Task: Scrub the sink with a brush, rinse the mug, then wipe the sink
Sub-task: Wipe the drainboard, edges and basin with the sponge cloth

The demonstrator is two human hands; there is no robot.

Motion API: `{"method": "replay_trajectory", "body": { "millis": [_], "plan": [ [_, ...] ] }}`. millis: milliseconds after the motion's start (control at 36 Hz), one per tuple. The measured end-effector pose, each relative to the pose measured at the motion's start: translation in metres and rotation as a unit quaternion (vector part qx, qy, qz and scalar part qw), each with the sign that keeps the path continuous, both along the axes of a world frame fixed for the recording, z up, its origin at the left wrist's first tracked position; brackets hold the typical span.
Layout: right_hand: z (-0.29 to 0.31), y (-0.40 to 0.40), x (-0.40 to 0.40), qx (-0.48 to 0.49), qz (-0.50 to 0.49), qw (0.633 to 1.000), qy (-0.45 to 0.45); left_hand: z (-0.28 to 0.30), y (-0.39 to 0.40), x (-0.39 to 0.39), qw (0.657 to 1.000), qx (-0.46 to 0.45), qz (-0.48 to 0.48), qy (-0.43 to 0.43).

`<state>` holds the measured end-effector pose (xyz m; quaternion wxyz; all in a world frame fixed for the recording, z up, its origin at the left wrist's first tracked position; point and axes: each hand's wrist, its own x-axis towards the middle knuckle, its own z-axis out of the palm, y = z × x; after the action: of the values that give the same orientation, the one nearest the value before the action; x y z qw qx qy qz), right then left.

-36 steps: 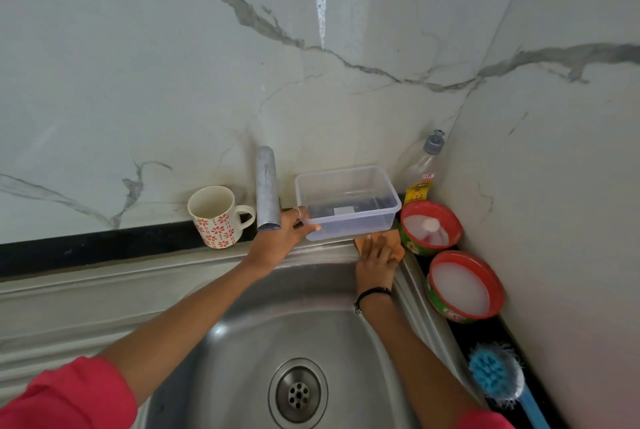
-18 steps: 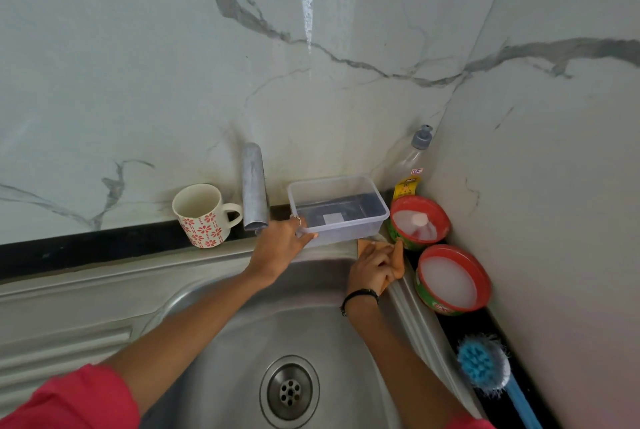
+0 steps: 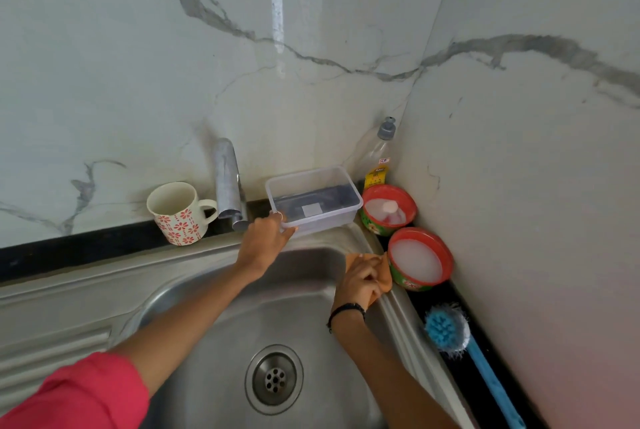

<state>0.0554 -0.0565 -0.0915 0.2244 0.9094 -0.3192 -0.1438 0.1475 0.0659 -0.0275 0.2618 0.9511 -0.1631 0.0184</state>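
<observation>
My right hand (image 3: 358, 281) presses an orange cloth (image 3: 383, 273) onto the right rim of the steel sink (image 3: 194, 293), near its back right corner. My left hand (image 3: 265, 243) grips the front left corner of a clear plastic box (image 3: 313, 202) that stands on the back ledge. A white mug (image 3: 178, 212) with red flowers stands upright on the ledge, left of the tap (image 3: 227, 183). The blue brush (image 3: 450, 330) lies on the black counter right of the sink, bristles up.
Two red-rimmed tubs stand in the corner, one (image 3: 389, 209) behind the other (image 3: 419, 259), with a soap bottle (image 3: 379, 155) at the back. Marble walls close the back and right side. The drain (image 3: 274, 378) sits in the basin's middle. A ribbed draining board (image 3: 52, 352) lies left.
My right hand has slid the orange cloth from under the box's front edge along the rim toward me. My left hand keeps its hold on the box.
</observation>
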Motion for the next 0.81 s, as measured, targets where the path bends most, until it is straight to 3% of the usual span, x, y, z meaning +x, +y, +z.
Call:
{"method": "replay_trajectory", "body": {
  "millis": [167, 278, 333, 472, 583, 806],
  "plan": [
    [0.002, 0.001, -0.025, 0.014, -0.031, 0.999, -0.020, 0.001, -0.001, -0.009, 0.999, -0.032, -0.025, 0.032],
    [0.001, -0.003, -0.042, 0.020, 0.003, 1.000, -0.011, 0.000, 0.000, -0.038, 0.991, -0.118, -0.026, 0.055],
    [0.001, -0.002, -0.055, 0.028, 0.010, 0.999, -0.014, -0.002, 0.001, -0.058, 0.990, -0.116, -0.043, 0.074],
    [0.004, 0.002, -0.080, 0.036, 0.029, 0.999, -0.022, 0.001, 0.002, -0.086, 0.994, -0.079, -0.037, 0.067],
    [0.007, 0.002, -0.097, 0.039, 0.019, 0.999, -0.012, -0.001, -0.001, -0.129, 0.986, -0.048, -0.111, 0.115],
    [0.013, 0.000, -0.130, 0.046, -0.003, 0.999, 0.004, -0.007, 0.028, -0.220, 0.926, 0.095, -0.258, 0.261]
  ]
}}
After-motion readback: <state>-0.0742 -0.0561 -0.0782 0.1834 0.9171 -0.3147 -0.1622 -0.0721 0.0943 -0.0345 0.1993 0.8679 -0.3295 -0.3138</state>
